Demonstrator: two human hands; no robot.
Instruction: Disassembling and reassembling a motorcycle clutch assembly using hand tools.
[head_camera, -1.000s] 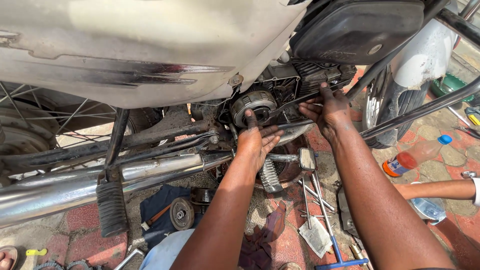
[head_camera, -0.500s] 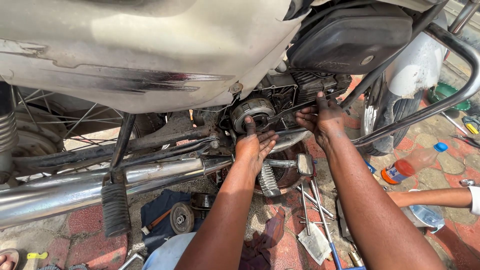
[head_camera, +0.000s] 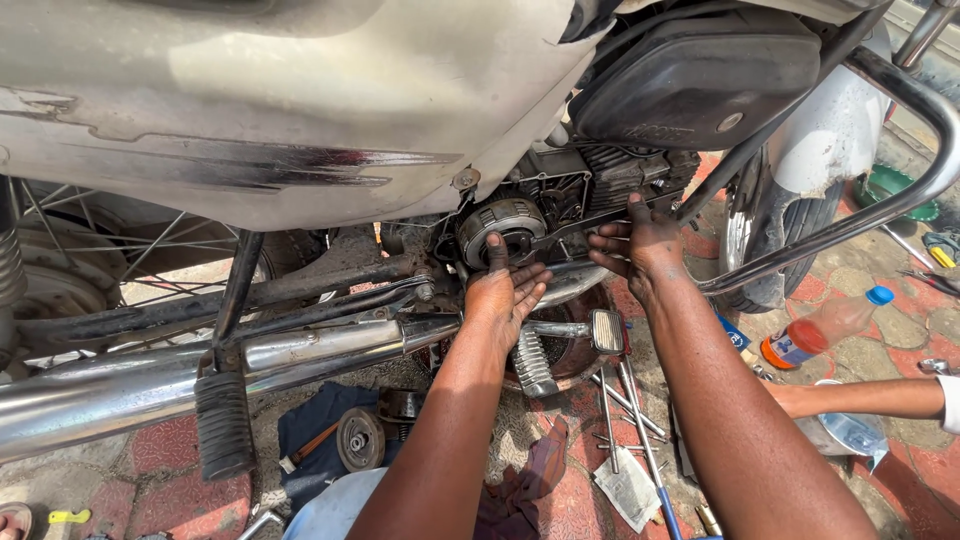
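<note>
I look down under a motorcycle with a dirty white tank (head_camera: 300, 90) and a black side cover (head_camera: 690, 70). My left hand (head_camera: 505, 290) rests with spread fingers on the round metal clutch assembly (head_camera: 500, 225) of the opened engine, fingertips against its lower edge. My right hand (head_camera: 640, 245) holds a long dark tool (head_camera: 590, 222) that reaches across to the clutch. The tool's far end is partly hidden by engine parts.
A chrome exhaust pipe (head_camera: 150, 380) runs along the lower left, with a footpeg (head_camera: 222, 425) and spoked rear wheel (head_camera: 60, 270). Spanners and rods (head_camera: 625, 420) lie on red paving. Another person's arm (head_camera: 870, 398) reaches in at right, near a bottle with red liquid (head_camera: 820, 325).
The view has shifted slightly lower and left. My left hand has slid a little down and right on the clutch; my right hand stays on the tool by the engine.
</note>
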